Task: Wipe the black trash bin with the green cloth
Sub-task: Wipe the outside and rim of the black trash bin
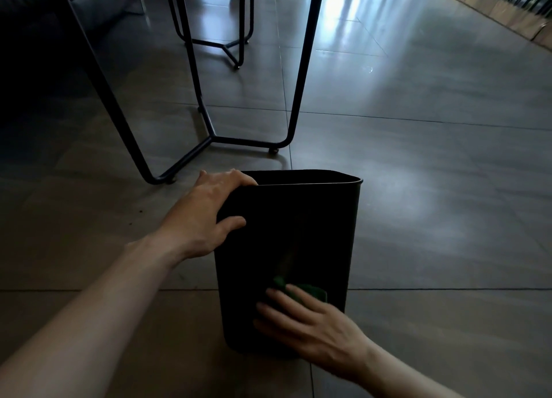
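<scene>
A black rectangular trash bin (pixel 301 230) stands upright on the tiled floor, in the lower middle of the head view. My left hand (pixel 206 215) grips its near left top corner, fingers over the rim and thumb on the near wall. My right hand (pixel 310 326) lies flat against the lower part of the near wall and presses a green cloth (pixel 307 291) onto it. Only the cloth's upper edge shows beyond my fingertips; the rest is hidden under the hand.
Black metal table legs (pixel 209 137) with small feet stand on the floor just behind and left of the bin. A second metal frame (pixel 233 48) is farther back. Shiny grey floor tiles (pixel 433 188) stretch to the right. A dark sofa (pixel 27 39) fills the far left.
</scene>
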Motion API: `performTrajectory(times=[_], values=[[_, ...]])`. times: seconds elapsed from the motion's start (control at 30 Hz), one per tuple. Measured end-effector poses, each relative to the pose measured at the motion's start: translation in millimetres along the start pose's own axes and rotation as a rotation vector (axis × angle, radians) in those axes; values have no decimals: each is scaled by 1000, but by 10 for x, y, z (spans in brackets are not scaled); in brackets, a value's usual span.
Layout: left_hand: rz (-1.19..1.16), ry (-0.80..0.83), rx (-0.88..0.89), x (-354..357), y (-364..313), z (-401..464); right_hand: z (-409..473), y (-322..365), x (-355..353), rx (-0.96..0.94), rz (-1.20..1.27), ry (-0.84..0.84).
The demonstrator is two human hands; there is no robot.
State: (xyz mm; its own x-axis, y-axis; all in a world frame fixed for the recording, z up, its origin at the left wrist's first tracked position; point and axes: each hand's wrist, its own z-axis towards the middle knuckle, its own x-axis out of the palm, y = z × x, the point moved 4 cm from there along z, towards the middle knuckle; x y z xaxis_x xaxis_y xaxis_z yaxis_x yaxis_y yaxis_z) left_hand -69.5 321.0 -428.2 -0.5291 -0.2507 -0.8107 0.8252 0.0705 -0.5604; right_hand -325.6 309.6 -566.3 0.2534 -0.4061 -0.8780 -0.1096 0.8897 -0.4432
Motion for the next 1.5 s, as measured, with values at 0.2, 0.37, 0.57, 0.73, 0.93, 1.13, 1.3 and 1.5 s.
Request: performTrajectory(times=[0.2, 0.37, 0.57, 0.73, 0.93, 1.13, 1.3, 1.5], values=[[-13, 12, -7, -9, 29, 5, 31, -1105, -428, 764, 281, -293], [-13, 24, -8, -8, 15, 17, 612, -1010, -507, 910, 295, -368], [-13, 11, 46, 34, 7, -7, 364, 368, -24, 79, 62, 19], [-28, 1, 42, 55, 5, 34, 108, -695, -355, 734, 289, -297], [-24, 29, 31, 61, -16, 64, 473, -1053, -422, 911, 293, -392], [-33, 43, 44, 78, -56, 63, 93, 256, 31, 27, 56, 31], [-25, 26, 38, 70, -75, 48, 131, -710, -370, 439, 241, -249], [-20, 28, 36, 54, -95, 38, 425, -1103, -439, 657, 251, -369]])
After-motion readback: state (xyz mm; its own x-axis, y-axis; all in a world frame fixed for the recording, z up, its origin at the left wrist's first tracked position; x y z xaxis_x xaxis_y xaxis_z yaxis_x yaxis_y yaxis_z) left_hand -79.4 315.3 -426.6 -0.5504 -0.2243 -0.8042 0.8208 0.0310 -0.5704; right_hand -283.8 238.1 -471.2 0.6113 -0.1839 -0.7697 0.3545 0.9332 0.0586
